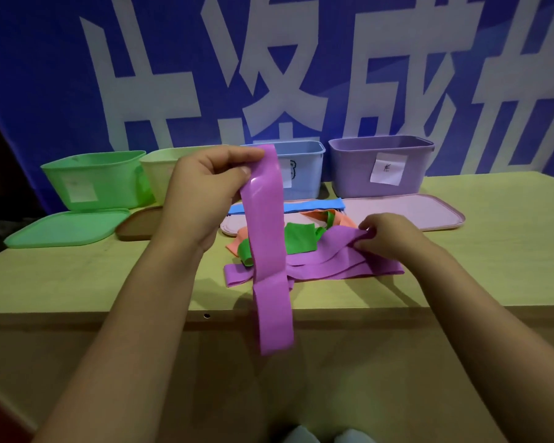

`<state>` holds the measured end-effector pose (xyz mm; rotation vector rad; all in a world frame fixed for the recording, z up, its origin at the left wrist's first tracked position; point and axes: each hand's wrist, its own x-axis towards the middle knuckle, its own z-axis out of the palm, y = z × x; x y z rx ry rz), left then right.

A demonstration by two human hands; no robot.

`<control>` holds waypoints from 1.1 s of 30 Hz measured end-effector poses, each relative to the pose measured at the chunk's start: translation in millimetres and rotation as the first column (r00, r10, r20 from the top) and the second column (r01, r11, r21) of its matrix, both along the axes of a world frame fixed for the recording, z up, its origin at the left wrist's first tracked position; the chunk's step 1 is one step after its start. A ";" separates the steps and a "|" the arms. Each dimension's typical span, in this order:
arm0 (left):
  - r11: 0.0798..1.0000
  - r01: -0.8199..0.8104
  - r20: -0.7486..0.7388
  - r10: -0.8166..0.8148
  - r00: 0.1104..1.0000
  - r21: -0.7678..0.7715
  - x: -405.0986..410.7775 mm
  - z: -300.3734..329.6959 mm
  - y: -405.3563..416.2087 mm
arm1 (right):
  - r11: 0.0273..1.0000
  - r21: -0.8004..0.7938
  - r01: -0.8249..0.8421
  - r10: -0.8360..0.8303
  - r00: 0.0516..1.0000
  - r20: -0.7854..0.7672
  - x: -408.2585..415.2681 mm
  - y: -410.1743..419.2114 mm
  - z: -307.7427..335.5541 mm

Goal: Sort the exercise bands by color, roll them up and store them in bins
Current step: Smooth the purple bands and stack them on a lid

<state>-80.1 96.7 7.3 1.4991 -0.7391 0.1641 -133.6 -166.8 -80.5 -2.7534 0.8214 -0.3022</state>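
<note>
Now the left hand [205,187] pinches the top end of a purple band [267,251] between thumb and curled fingers [247,170], holding it up so the strip hangs down past the front edge of the surface [493,251]. The right hand [387,238] pinches another purple length low at the pile [301,247], fingers curled on it — whether that is the same band or a second one, hard to tell, the folds overlap.

Pile sits mid-surface: purple on the near side, green band [299,239] and orange band [339,219] tangled behind, a blue band [288,206] flat by the lids. Four bins stand in a row at the back — green bin [93,183], yellow-green bin [157,177], blue bin [304,167], purple bin [381,167] — all open, lids lying in front.

Step in hand, as judged: freeing the purple from the tangle before rolling. To do it well: lift the left end higher so the strip clears the green loop, let the right hand feed it out rather than tug, as the band looks stretchy and could drag the others along. Then lay it flat and untwisted, roll from one end tight, drop in the purple bin at the far right.
</note>
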 end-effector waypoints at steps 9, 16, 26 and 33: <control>0.999 0.034 -0.025 -0.035 0.999 -0.014 -1.0 -1.6 -6.0 | 0.998 0.057 0.027 -0.053 0.856 0.515 2.1 1.1 7.7; 0.999 0.034 -0.093 -0.037 0.995 -0.027 5.3 -3.1 -13.6 | 0.998 0.049 0.030 -0.055 0.729 0.682 24.2 18.8 61.4; 0.996 0.024 -0.200 -0.040 0.979 -0.086 14.9 -6.8 -20.3 | 0.398 0.655 -0.643 -0.526 0.425 0.737 29.0 20.6 137.5; 0.997 0.022 -0.238 -0.040 0.970 -0.078 16.6 -12.3 -29.1 | 0.333 0.480 -0.812 -0.604 0.206 0.770 21.4 19.5 161.8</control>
